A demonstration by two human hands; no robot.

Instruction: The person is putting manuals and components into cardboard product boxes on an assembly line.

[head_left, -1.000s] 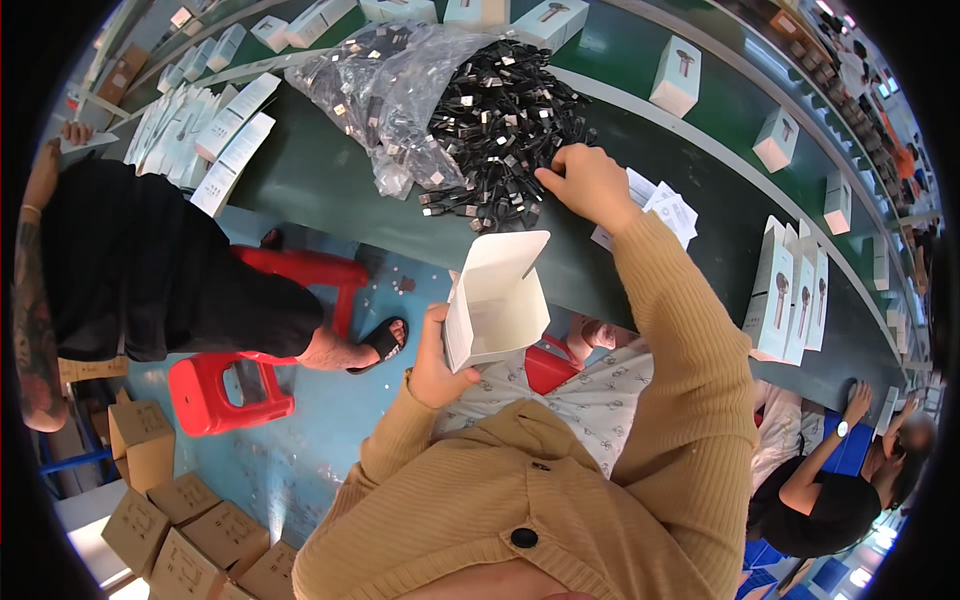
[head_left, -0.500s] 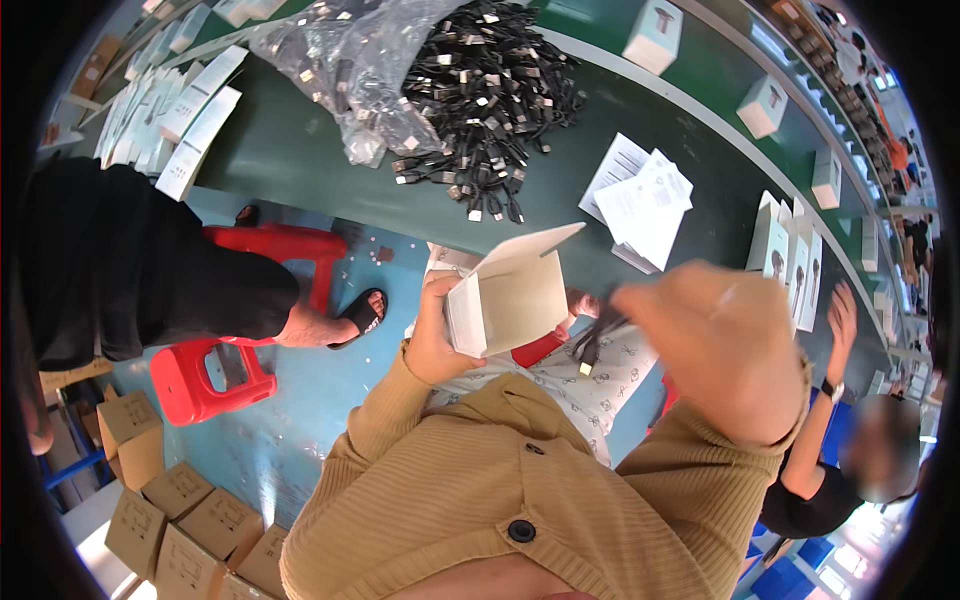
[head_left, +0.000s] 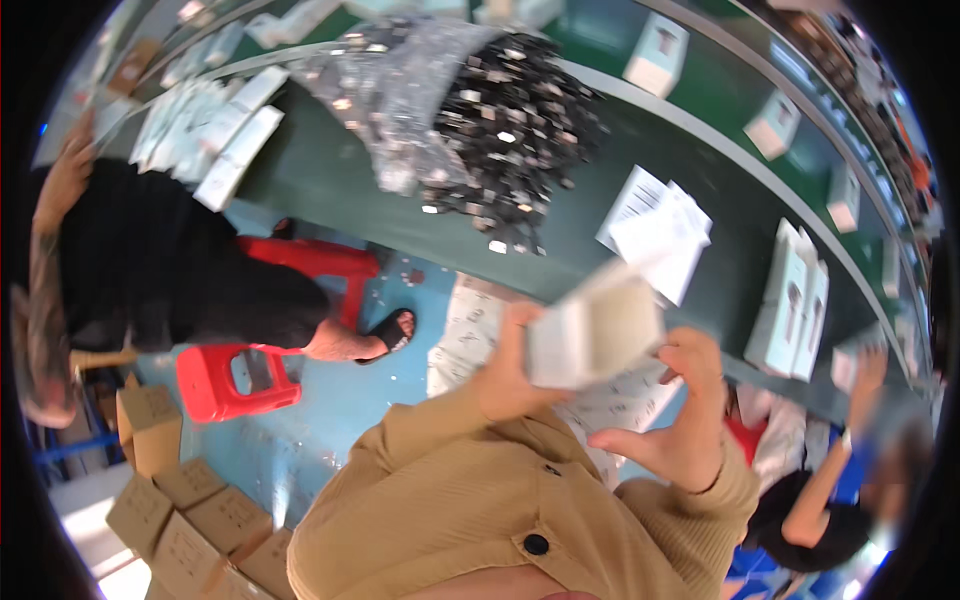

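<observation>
The left hand point(head_left: 512, 375) has a clenched grip on a small white open box point(head_left: 592, 335), held in the air near the chest, off the green surface point(head_left: 330, 175). The right hand point(head_left: 678, 420) sits just beside it, fingers spread, grasping nothing visible. Motion blur suggests haste; a one-sided hold could let the box tip or slip. The far pile of dark parts point(head_left: 515, 125) might get knocked.

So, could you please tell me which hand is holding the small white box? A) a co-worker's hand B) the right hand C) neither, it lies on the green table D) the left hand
D: the left hand grips the small white box from its left side, while the right hand is open beside it.
</observation>
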